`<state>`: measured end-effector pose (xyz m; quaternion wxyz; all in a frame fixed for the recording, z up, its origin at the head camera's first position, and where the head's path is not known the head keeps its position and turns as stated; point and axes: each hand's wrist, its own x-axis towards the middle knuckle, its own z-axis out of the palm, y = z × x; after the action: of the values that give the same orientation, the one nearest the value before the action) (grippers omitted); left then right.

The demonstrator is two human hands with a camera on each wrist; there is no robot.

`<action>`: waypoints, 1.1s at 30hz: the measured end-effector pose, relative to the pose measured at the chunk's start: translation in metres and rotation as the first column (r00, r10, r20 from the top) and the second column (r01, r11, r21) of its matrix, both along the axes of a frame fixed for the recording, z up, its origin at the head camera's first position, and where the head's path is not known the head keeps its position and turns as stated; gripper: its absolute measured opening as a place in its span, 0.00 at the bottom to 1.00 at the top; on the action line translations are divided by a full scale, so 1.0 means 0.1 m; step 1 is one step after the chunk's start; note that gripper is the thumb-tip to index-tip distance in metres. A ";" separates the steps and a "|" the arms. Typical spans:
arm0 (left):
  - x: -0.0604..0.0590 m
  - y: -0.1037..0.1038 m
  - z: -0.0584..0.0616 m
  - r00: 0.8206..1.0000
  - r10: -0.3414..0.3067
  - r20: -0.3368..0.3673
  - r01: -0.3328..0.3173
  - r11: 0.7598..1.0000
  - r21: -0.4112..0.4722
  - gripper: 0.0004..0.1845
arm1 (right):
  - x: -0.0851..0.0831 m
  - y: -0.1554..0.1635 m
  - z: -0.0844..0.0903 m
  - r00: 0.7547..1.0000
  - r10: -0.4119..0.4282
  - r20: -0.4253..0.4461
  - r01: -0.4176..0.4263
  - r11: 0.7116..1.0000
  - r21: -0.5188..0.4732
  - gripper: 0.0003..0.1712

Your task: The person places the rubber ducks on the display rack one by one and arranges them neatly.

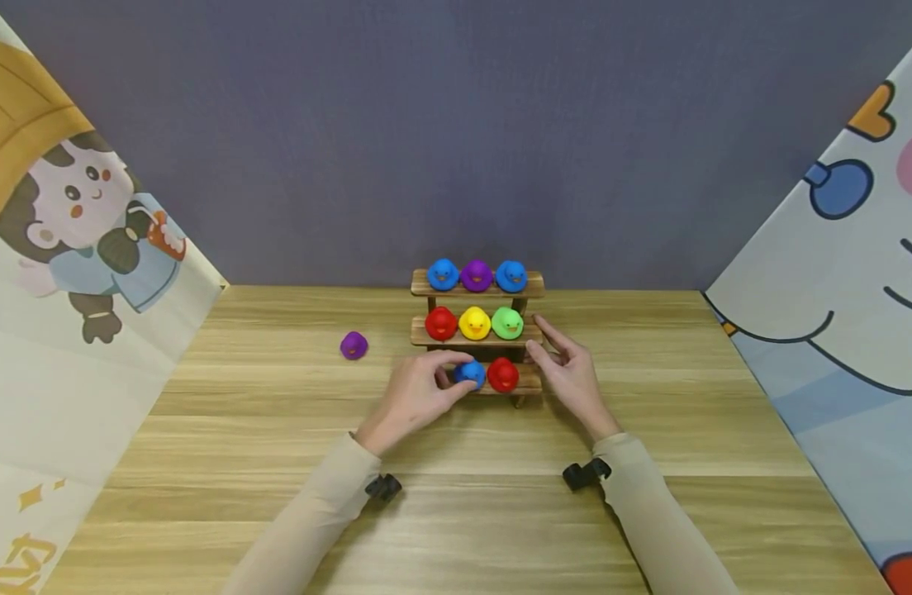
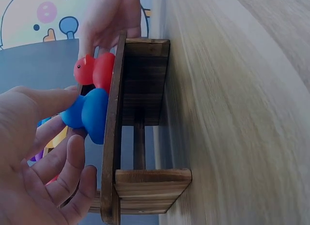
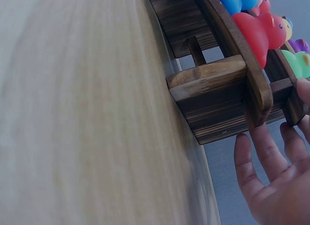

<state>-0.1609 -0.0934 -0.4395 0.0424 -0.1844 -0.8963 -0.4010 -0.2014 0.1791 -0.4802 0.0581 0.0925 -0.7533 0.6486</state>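
A small three-tier wooden stand (image 1: 530,380) holds rubber ducks. My left hand (image 1: 419,388) pinches a blue rubber duck (image 1: 470,375) between thumb and forefinger at the left of the bottom tier. In the left wrist view that blue duck (image 2: 92,113) sits against the plank. Beside it is a red duck (image 1: 504,375). My right hand (image 1: 572,376) holds the right end of the stand's middle tier, thumb in front and forefinger behind. Red (image 1: 441,323), yellow (image 1: 474,323) and green (image 1: 508,323) ducks fill that tier.
The top tier bears a blue duck (image 1: 443,275), a purple duck (image 1: 477,276) and another blue duck (image 1: 511,276). A loose purple duck (image 1: 354,345) lies on the wooden table (image 1: 486,512), left of the stand. A grey panel (image 1: 456,140) rises behind, with cartoon-printed panels on both sides.
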 end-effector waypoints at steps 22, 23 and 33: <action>0.00 0.04 -0.03 0.999 -0.004 -0.043 0.004 1.000 -0.008 0.18 | 0.01 0.00 0.00 1.000 -0.007 -0.025 0.008 1.000 0.025 0.31; 0.00 0.04 -0.04 0.999 -0.004 -0.046 0.004 1.000 -0.009 0.18 | 0.01 0.00 0.00 1.000 -0.008 -0.028 0.009 1.000 0.027 0.31; 0.01 0.05 -0.04 0.999 0.000 -0.046 0.000 1.000 -0.005 0.18 | 0.01 0.00 0.01 1.000 0.000 -0.029 0.001 1.000 0.017 0.31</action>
<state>-0.1602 -0.0883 -0.4431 0.0623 -0.1938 -0.8961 -0.3944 -0.2002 0.1787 -0.4796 0.0685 0.1024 -0.7579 0.6406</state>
